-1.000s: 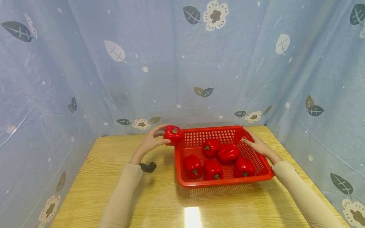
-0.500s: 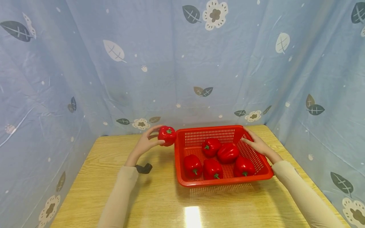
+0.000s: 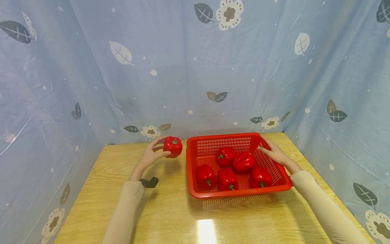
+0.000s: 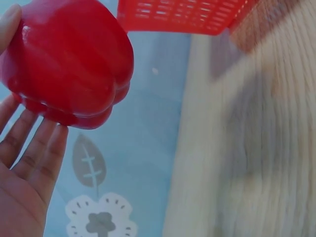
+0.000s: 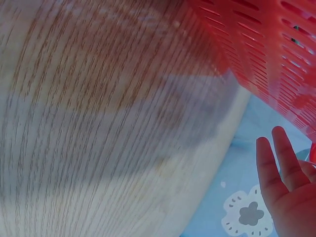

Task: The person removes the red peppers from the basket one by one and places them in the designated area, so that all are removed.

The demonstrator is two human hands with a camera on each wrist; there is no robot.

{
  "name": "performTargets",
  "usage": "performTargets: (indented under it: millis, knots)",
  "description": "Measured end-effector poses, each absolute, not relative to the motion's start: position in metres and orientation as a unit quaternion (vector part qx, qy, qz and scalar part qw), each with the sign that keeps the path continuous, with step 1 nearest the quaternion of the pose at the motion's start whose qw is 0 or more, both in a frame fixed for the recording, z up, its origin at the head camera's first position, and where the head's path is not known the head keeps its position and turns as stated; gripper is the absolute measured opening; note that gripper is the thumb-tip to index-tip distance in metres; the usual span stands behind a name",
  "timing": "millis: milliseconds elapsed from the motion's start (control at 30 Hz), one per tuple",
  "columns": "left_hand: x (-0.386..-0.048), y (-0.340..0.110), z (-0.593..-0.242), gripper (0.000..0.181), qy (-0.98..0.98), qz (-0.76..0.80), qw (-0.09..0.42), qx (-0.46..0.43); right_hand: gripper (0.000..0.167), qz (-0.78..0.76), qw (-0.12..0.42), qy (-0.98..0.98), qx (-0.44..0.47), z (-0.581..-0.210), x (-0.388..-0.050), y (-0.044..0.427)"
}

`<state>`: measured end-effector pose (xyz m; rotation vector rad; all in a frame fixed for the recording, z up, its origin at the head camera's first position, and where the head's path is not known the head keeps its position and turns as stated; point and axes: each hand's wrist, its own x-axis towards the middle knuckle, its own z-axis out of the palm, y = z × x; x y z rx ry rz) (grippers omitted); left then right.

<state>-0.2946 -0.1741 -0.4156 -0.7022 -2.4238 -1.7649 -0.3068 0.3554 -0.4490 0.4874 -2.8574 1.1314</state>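
My left hand (image 3: 149,156) holds a red bell pepper (image 3: 172,147) with a green stem above the table, left of the basket and apart from it. In the left wrist view, the thumb and fingertips press against the pepper (image 4: 74,61) from opposite sides. The red plastic basket (image 3: 240,195) contains several more red bell peppers, among them a front-left pepper (image 3: 206,176) and a rear pepper (image 3: 225,156). At the basket's right rim rests my right hand (image 3: 275,154), thumb on the inner side. Its visible fingers (image 5: 281,163) are straight, beside the outer wall.
Under the basket lies a light wooden table (image 3: 170,217) with a bright reflection near the front. A blue curtain (image 3: 158,88) with leaves and flowers encloses the back and both sides. A small black device (image 3: 150,182) sits at my left wrist.
My left hand has carried the pepper leftward and slightly down, from the basket's left rear corner to a spot clear of the rim. The right hand and basket stay in place.
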Motion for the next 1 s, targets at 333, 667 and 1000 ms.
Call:
performTargets:
  millis: [333, 667, 1000]
  knots:
    - [-0.293, -0.187, -0.429, 0.065, -0.784, -0.581, 0.047, -0.213, 0.071, 0.363, 0.014, -0.919, 0.154, -0.444, -0.304, 0.354]
    - [-0.302, -0.208, -0.459, 0.068, -0.79, -0.589, 0.049, -0.165, 0.067, 0.379, 0.011, -0.912, 0.157, -0.416, -0.282, 0.333]
    - [-0.295, -0.227, -0.468, 0.066, -0.799, -0.578, 0.065, -0.154, 0.067, 0.38, 0.013, -0.911, 0.158, -0.417, -0.282, 0.334]
